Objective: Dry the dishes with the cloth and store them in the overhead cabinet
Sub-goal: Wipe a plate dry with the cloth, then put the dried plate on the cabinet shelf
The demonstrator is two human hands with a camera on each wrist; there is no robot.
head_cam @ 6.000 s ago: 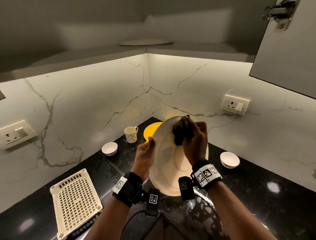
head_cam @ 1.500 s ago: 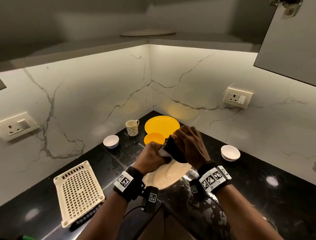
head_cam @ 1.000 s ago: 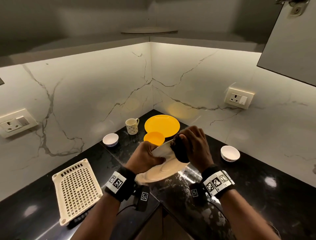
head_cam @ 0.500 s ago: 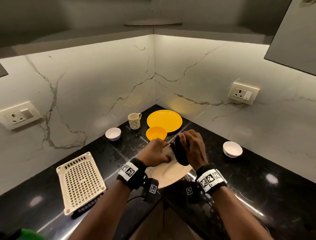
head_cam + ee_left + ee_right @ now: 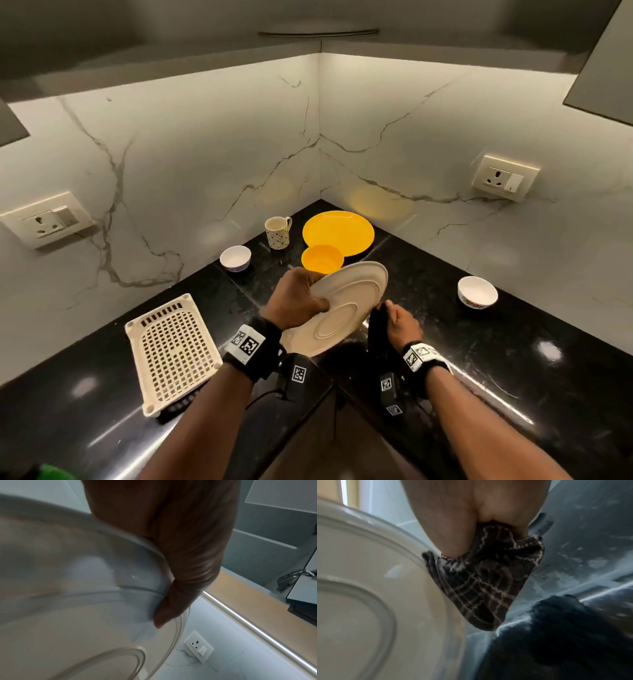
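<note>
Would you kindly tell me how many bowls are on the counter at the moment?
3. A small white bowl sits left of the mug, an orange bowl lies in front of the yellow plate, and another white bowl stands apart at right. None seems hidden.

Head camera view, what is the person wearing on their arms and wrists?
Both forearms are bare, with no sleeves. The left wrist and right wrist each carry a black strap bearing white square-patterned marker tags, with a small black tagged box mounted beside it. A dark cable trails below the left box.

Rack (image 5: 174,353) left, plate (image 5: 346,305) centre, bowl (image 5: 477,292) right, on counter (image 5: 513,342).
</note>
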